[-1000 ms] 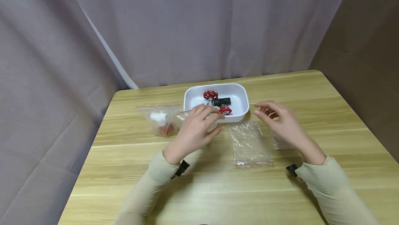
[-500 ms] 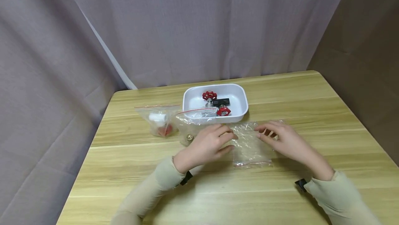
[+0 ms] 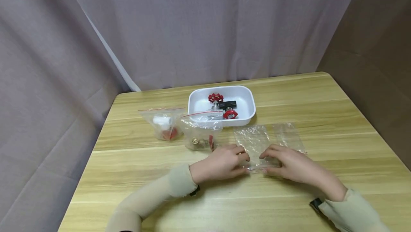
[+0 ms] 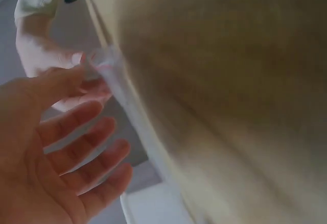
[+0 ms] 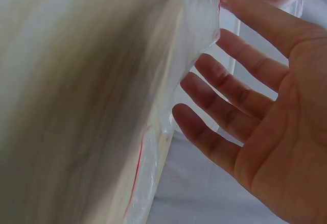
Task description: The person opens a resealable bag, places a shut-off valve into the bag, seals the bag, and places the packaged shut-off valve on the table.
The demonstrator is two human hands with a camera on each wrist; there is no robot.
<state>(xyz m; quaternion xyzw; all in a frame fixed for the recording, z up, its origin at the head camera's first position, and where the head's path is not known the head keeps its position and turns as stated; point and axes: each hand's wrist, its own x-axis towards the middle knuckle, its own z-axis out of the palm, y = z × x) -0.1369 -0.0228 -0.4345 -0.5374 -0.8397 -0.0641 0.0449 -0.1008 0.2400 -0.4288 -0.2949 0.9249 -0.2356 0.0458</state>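
A flat clear zip bag [image 3: 253, 139] lies on the table in the head view, its red-lined zip edge toward the person. My left hand [image 3: 224, 162] is at that edge's left end, with thumb and fingertips right by the plastic. From the other side, my right hand [image 3: 293, 162] reaches over the bag's right part, its thumb at the zip edge. Both wrist views show the fingers spread and relaxed: the left hand [image 4: 56, 147] beside the bag's edge [image 4: 110, 68], the right hand [image 5: 276, 117] with fingertips along the plastic [image 5: 196, 30].
Another flat zip bag [image 3: 289, 135] lies to the right. At left stand a zip bag [image 3: 199, 125] holding a brass valve [image 3: 200, 142] and one [image 3: 151, 117] with a white fitting [image 3: 162, 120] and something red. Behind, a white tray [image 3: 247, 119] holds red-wheeled valves [image 3: 216, 98].
Both hands have come down toward the person, from near the tray to the flat bag's zip edge. The brass valve bag, earlier behind the left hand, is now uncovered.
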